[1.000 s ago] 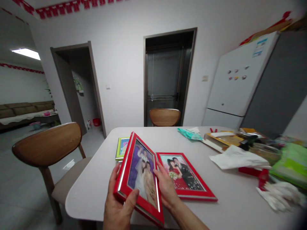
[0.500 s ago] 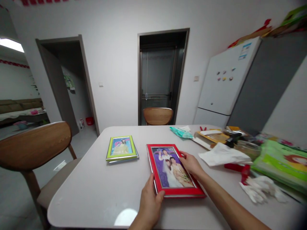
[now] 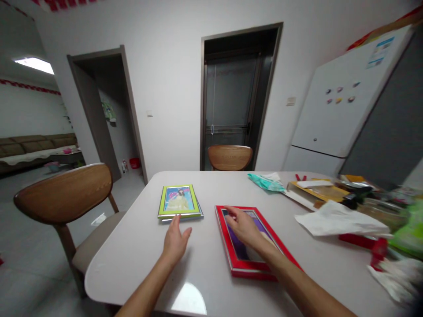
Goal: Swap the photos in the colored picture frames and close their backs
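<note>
A red picture frame [image 3: 238,259] lies flat on the white table [image 3: 139,255], stacked on another red frame. My right hand [image 3: 243,225] rests open on its glass, fingers stretched toward the frame's far edge. A green picture frame [image 3: 178,201] lies further left on top of a second frame. My left hand [image 3: 176,240] is open, palm down, with its fingertips at the near edge of the green frame.
A wooden chair [image 3: 66,198] stands at the table's left side and another chair [image 3: 229,157] at the far end. White paper [image 3: 337,219], a teal bag [image 3: 266,181], a yellow tray [image 3: 320,190] and clutter fill the right side. A white fridge [image 3: 346,101] stands behind.
The red frame I held tilted in both hands was laid on the other red frame. My left hand let go and moved left to the green frame; my right hand now lies flat on the red one.
</note>
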{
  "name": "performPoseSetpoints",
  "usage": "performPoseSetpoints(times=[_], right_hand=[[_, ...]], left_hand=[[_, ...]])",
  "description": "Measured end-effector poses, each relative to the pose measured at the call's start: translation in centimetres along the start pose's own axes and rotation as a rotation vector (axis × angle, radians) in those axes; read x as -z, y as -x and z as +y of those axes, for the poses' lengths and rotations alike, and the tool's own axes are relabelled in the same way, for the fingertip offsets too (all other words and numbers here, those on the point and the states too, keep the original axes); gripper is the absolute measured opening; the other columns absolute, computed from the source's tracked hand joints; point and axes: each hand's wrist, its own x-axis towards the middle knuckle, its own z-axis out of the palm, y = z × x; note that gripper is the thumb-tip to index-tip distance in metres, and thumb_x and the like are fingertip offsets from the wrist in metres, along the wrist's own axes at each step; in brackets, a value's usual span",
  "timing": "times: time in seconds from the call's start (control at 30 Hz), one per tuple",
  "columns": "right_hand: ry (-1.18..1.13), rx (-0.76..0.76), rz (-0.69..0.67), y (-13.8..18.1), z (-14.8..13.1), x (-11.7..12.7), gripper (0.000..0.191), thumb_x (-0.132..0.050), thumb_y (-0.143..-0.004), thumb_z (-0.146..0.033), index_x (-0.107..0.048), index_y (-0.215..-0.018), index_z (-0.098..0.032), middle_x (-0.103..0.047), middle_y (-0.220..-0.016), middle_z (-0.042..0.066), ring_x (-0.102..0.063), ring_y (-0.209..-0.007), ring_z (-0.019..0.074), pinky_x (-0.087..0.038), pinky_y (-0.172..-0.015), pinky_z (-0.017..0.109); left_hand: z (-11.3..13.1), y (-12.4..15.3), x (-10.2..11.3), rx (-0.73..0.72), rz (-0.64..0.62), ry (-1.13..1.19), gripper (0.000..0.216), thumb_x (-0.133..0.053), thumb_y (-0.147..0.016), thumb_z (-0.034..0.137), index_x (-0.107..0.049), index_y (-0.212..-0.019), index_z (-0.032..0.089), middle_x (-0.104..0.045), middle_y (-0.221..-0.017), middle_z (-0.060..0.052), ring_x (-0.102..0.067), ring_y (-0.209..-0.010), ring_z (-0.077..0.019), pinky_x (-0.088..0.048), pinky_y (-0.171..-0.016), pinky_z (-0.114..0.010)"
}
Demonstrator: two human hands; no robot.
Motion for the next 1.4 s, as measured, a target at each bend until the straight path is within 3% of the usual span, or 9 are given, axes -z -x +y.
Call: performPoseSetpoints(times=[0.17,0.33,0.53,0.7,0.9,0.97,1.13,1.3,1.4], right_hand=[[-0.056,0.047,-0.109,-2.7,-5.2,-5.7,0.041,-0.044,-0.072,-0.022,-0.05,-0.112,-0.012,-0.059,-0.106,0.01,-0.055,-0.092,0.0161,-0.039,-0.079,0.023],[-0.053,-0.091,-0.104,-5.2,-6.3,-8.7,0.039,-0.044,-0.072,-0.022,-0.052,-0.107,-0.007,-0.06,-0.1,0.017,-0.057,-0.087,0.0212,-0.041,-0.073,0.027],[-0.16,-0.248,-0.048,-4.8,-5.7,-8.3,0.04,-0.045,-0.072,-0.03,-0.054,-0.103,-0.008,-0.061,-0.094,0.019,-0.057,-0.083,0.0222,-0.042,-0.066,0.028],[-0.386,-0.298,-0.142,-2.7,-5.9,-7.6,0.03,-0.047,-0.07,-0.028,-0.062,-0.088,-0.009,-0.064,-0.063,0.009,-0.057,-0.054,0.0154,-0.041,-0.045,0.022],[-0.787,-0.245,-0.112,1.1,-8.9,-3.5,0.049,-0.046,-0.071,-0.03,-0.043,-0.116,-0.01,-0.063,-0.087,0.007,-0.06,-0.066,0.0128,-0.048,-0.054,0.021],[-0.902,-0.193,-0.019,3.1,-10.2,-1.3,0.058,-0.053,-0.067,-0.033,-0.041,-0.118,-0.011,-0.061,-0.096,0.008,-0.059,-0.075,0.015,-0.049,-0.063,0.023],[-0.694,0.069,0.064,8.7,-12.8,2.2,0.051,-0.054,-0.067,-0.03,-0.045,-0.116,-0.016,-0.06,-0.099,0.007,-0.059,-0.079,0.0156,-0.049,-0.067,0.024],[-0.406,0.681,0.077,12.3,-13.2,0.5,0.047,-0.055,-0.061,-0.015,-0.05,-0.107,-0.016,-0.061,-0.087,0.008,-0.057,-0.075,0.0158,-0.048,-0.064,0.024],[-0.3,0.841,0.011,13.2,-12.9,-2.0,0.051,-0.053,-0.055,-0.012,-0.05,-0.106,-0.012,-0.059,-0.079,0.009,-0.054,-0.071,0.0177,-0.047,-0.06,0.027]], left_hand=[[-4.2,-4.0,3.3,0.097,0.092,-0.116,0.053,-0.051,-0.071,0.02,-0.034,-0.12,0.009,-0.031,-0.133,-0.014,-0.02,-0.124,-0.0216,-0.016,-0.101,-0.031],[-5.2,-4.1,3.9,0.104,0.052,-0.147,0.047,-0.054,-0.068,0.022,-0.043,-0.113,0.012,-0.049,-0.119,-0.01,-0.043,-0.111,-0.0186,-0.031,-0.091,-0.024],[-5.0,-2.1,4.1,0.161,0.078,-0.16,0.037,-0.048,-0.072,0.028,-0.05,-0.105,0.01,-0.06,-0.101,-0.011,-0.055,-0.092,-0.0195,-0.038,-0.077,-0.025],[-5.1,-0.4,5.2,0.224,0.055,-0.118,0.037,-0.049,-0.071,0.033,-0.052,-0.102,0.012,-0.063,-0.072,-0.005,-0.059,-0.07,-0.0191,-0.039,-0.061,-0.025],[-3.9,2.9,6.0,0.171,-0.017,0.079,0.036,-0.054,-0.067,0.028,-0.055,-0.099,0.012,-0.061,-0.064,-0.002,-0.057,-0.061,-0.0161,-0.04,-0.057,-0.024],[-3.0,4.2,5.9,0.138,-0.057,0.194,0.039,-0.054,-0.067,0.028,-0.053,-0.103,0.012,-0.063,-0.072,-0.003,-0.059,-0.065,-0.0158,-0.042,-0.06,-0.024],[0.0,6.7,6.6,0.089,-0.095,0.534,0.048,-0.051,-0.072,0.036,-0.046,-0.113,0.012,-0.056,-0.111,-0.011,-0.051,-0.102,-0.0202,-0.041,-0.083,-0.028],[1.8,8.2,8.6,0.16,-0.065,1.062,0.057,-0.055,-0.071,0.043,-0.04,-0.119,0.017,-0.052,-0.118,-0.009,-0.047,-0.108,-0.0239,-0.034,-0.093,-0.035],[1.3,8.9,8.9,0.177,-0.107,1.131,0.051,-0.056,-0.072,0.037,-0.042,-0.117,0.017,-0.053,-0.117,-0.008,-0.048,-0.107,-0.0242,-0.036,-0.091,-0.035]])
